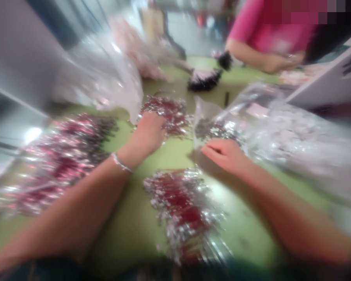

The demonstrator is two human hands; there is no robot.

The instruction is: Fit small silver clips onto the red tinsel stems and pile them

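The whole view is smeared by motion. My left hand (150, 130), a bracelet (121, 163) at its wrist, reaches to the near left side of a heap of red and silver shiny pieces (175, 115). Its fingers curl away from me, and what they hold is hidden. My right hand (224, 154) is closed, its thumb and fingers pressed together at the lower edge of a clear plastic bag (203, 107). Silvery pieces (219, 128) show behind that hand. Between my forearms lies a bundle of red and silver thin-stemmed pieces (184, 207).
A large pile of pink and silver stemmed pieces (64, 156) covers the table's left. Plastic wrapping (105, 74) stands behind it. A bag of white pieces (298, 132) lies at right. Black-tipped bundles (204, 78) rest farther back. A person in a pink top (269, 31) works across the green table (175, 154).
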